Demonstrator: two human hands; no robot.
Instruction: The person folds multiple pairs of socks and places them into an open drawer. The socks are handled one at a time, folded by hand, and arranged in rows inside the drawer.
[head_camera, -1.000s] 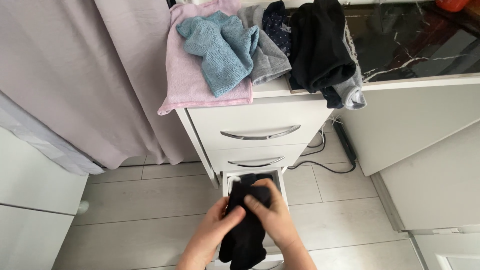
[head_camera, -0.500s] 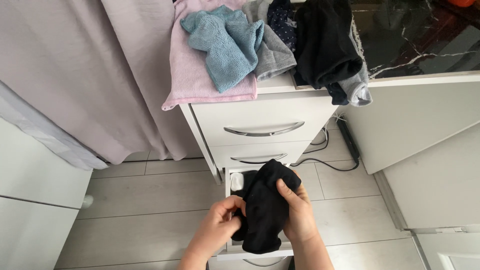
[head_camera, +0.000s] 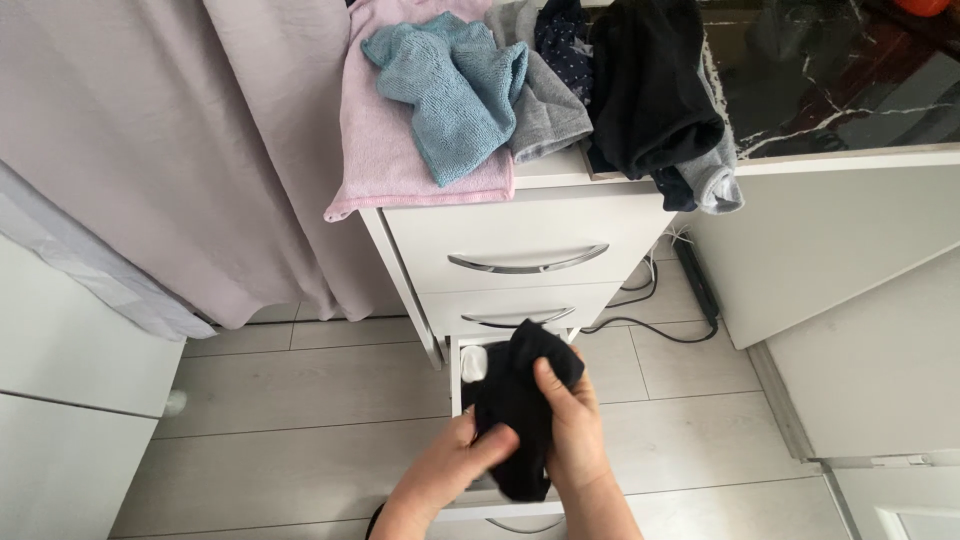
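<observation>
Pale floor tiles (head_camera: 300, 400) and a white drawer unit (head_camera: 520, 225) filled the view, with a mauve curtain (head_camera: 200, 150) hanging to the left. Over the open bottom drawer (head_camera: 465, 362) both hands worked a black garment (head_camera: 520, 400), a small bunched piece of soft knit. The right hand (head_camera: 572, 440) had its grip clenched on the cloth, thumb across the front near the upper edge. The left hand (head_camera: 455, 475) pressed in from below with fingers closed into the lower folds.

Judging by the way it slumped and creased, the garment was light, limp and not slippery, with no stiffness to hold a shape. It seemed best taken at an edge or hem, with a pinch at two spots so it would hang flat rather than ball up. Nothing about it looked fragile.

Inside the drawer, more dark cloth and something white showed behind the hands. Two closed drawers with curved metal handles (head_camera: 527, 263) sat above. On top lay a pink towel (head_camera: 375, 150), a blue knit piece (head_camera: 450, 90), grey fabric (head_camera: 545, 105) and a heap of black clothing (head_camera: 650, 90). A dark marbled bench (head_camera: 830, 80) ran to the right, and a black cable (head_camera: 640, 325) trailed on the floor.
</observation>
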